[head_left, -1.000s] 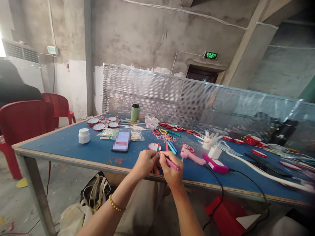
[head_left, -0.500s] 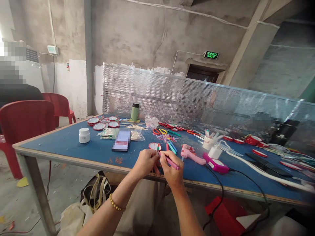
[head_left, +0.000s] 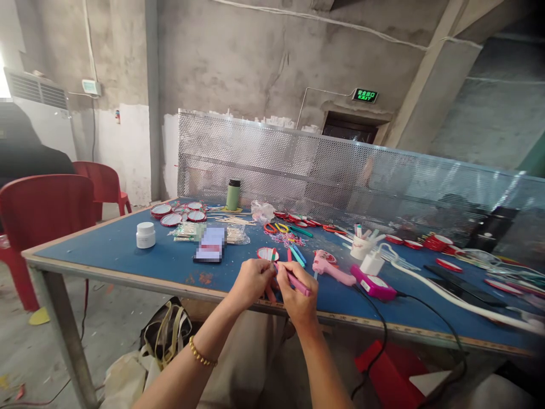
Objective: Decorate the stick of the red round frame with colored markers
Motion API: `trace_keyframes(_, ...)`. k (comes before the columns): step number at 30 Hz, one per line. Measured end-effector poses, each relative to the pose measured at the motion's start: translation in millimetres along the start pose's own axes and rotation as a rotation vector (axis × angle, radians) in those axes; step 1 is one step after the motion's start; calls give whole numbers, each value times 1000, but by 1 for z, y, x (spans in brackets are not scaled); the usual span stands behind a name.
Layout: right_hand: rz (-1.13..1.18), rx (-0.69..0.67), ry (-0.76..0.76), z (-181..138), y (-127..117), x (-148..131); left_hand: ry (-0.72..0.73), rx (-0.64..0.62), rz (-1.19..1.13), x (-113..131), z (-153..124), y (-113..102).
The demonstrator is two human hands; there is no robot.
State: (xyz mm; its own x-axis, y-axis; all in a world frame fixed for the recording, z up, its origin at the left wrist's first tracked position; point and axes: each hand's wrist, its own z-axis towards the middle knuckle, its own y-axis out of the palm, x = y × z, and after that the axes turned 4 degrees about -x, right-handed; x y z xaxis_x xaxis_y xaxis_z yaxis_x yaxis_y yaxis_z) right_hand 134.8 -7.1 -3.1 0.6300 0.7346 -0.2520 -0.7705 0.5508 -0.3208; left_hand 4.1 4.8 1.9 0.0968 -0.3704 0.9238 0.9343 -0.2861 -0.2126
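Note:
My right hand (head_left: 300, 301) is closed around a pink marker pen (head_left: 300, 284), its barrel slanting down to the right across the fingers. Beside the pen's upper end, the fingers of my left hand (head_left: 254, 281) are pinched together; whatever lies between them is too small and covered to name. Both hands meet over the table's near edge. Just beyond them lies a round white disc with a red rim (head_left: 264, 253), partly covered. Blue and green marker pens (head_left: 298, 256) rest right of it. Close to my right hand is a pink glue gun (head_left: 334, 269).
On the blue table (head_left: 110, 250) stand a white jar (head_left: 145, 236), a phone (head_left: 210, 245) and a green bottle (head_left: 233, 195). Scissors (head_left: 281, 228) lie mid-table. A magenta box (head_left: 373, 283) trails a black cable over the edge. A perforated metal screen (head_left: 264, 159) borders the back.

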Motion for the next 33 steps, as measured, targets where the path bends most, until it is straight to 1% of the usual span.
trace_keyframes(7,-13,-10,-1,-1,1,4,-4,-6,13,0,0,-1)
trace_keyframes(14,-10,-6,1,1,0,1,-10,-2,12,2,0,-1)
trace_keyframes(20,-18,32,22,1,0,0,-27,0,8,2,0,-1)
trace_keyframes(33,-6,-14,3,0,0,0,-7,1,19,0,0,-1)
